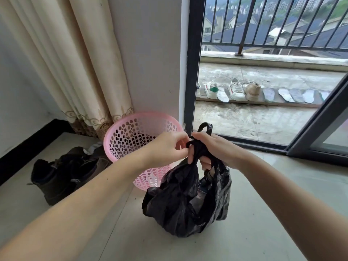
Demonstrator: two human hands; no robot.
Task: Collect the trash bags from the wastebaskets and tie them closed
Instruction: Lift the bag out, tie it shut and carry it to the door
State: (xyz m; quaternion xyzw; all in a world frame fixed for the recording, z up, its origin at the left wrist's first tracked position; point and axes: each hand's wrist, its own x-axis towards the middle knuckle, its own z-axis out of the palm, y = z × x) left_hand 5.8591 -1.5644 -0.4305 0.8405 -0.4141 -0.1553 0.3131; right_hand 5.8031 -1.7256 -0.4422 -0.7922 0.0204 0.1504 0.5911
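A black trash bag (185, 200) stands on the tiled floor in front of me, outside the basket. Its two handles are gathered at the top between my hands. My left hand (165, 149) pinches one handle end. My right hand (212, 147) grips the other handle strand, with a loop sticking up above its fingers. Behind the bag stands a pink perforated plastic wastebasket (120, 140), tilted toward me, with no bag in it.
Dark boots (62, 176) lie on the floor left of the basket. A beige curtain (79, 72) hangs behind it. A sliding door frame (194, 63) opens onto a balcony with sneakers (235, 90) and insoles laid in a row.
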